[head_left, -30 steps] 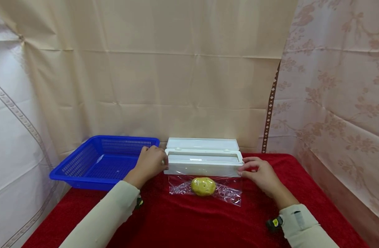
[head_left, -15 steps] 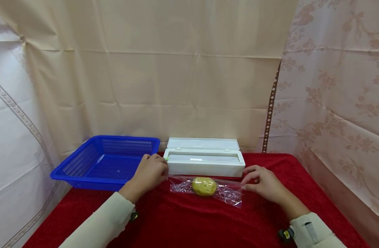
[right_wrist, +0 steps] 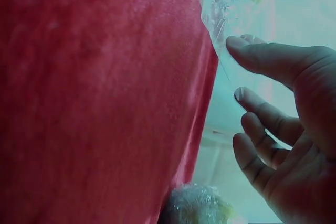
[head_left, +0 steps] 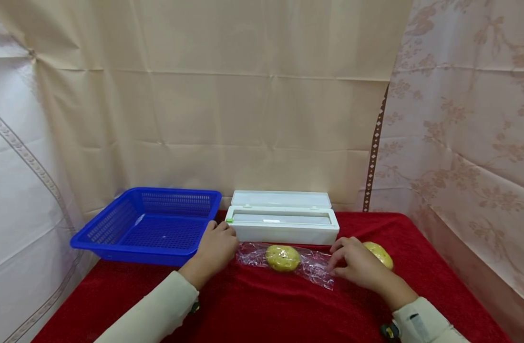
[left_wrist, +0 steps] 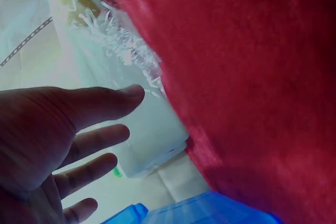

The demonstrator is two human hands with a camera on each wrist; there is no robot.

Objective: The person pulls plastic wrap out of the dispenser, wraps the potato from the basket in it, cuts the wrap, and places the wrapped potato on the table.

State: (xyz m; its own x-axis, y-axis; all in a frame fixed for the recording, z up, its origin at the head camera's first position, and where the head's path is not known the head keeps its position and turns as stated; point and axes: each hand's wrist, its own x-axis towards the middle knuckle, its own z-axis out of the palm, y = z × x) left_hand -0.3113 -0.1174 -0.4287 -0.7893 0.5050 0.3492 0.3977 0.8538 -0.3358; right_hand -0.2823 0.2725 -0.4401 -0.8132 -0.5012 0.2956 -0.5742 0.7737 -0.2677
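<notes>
A yellow potato (head_left: pixel 282 258) lies on the red cloth, beneath crumpled clear cling film (head_left: pixel 315 270) that spreads to both sides. At the film's left end is my left hand (head_left: pixel 214 247); its thumb meets the film edge in the left wrist view, the index finger hidden behind. My right hand (head_left: pixel 357 264) pinches the film's right end between thumb and index finger, its other fingers loosely bent. Just behind the potato stands a white cling film dispenser (head_left: pixel 283 233) with its lid raised. Beyond the right hand sits another potato (head_left: pixel 379 253) in film, partly hidden.
A blue plastic basket (head_left: pixel 116 248) stands at the left, close to the left hand and the dispenser. Red cloth (head_left: pixel 262 309) covers the table. Beige curtain (head_left: pixel 244 119) hangs right behind the dispenser, and patterned fabric (head_left: pixel 467 157) rises along the right side.
The film edge has come down off the dispenser's front towards the potato. Both hands have drawn inward, closer to the potato. The second potato has come into view from behind the right hand.
</notes>
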